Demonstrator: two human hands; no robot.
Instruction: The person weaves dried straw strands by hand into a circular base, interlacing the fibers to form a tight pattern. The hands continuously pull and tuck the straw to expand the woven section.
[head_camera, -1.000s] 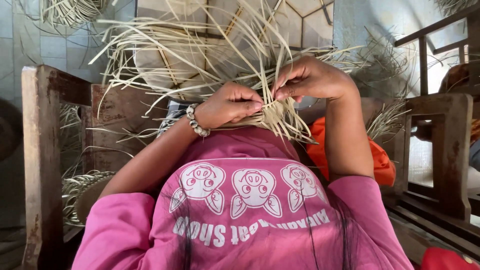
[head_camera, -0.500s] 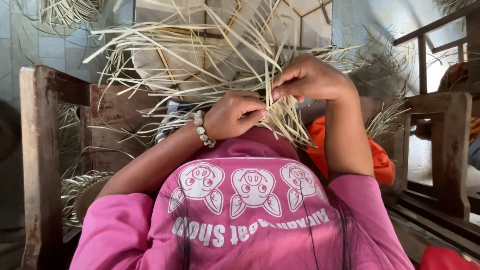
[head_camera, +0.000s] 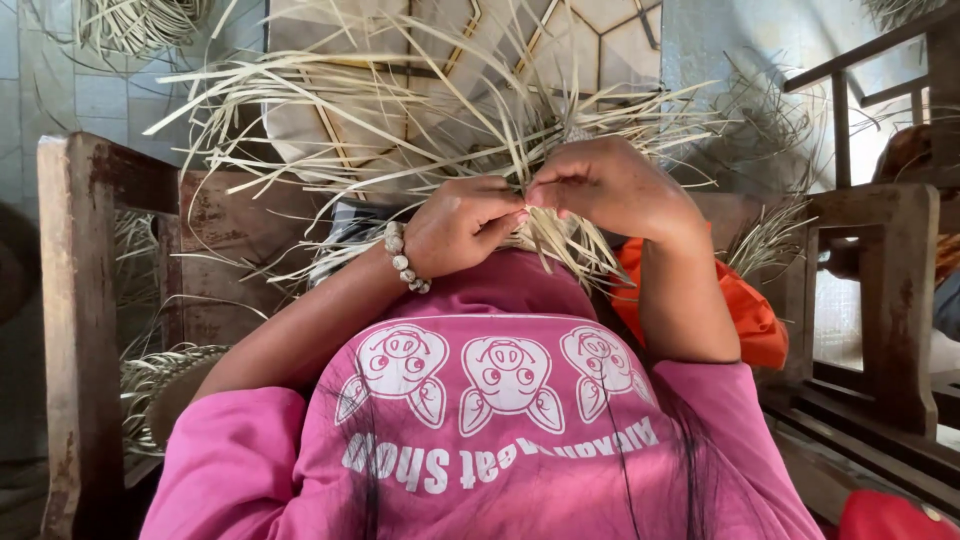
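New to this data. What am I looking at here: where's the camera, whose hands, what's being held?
There is no machine here: a person works with two bare hands. The single camera sits on that person's head and looks down, so you see their pink shirt at the bottom and their arms reaching forward. The left hand, with a bead bracelet at the wrist, and the right hand meet fingertip to fingertip, pinching thin pale straw strips. These strips fan out from a partly woven piece on the lap. The person sits in a worn wooden chair. Orange cloth lies at the right side, more strips on the tiled floor.
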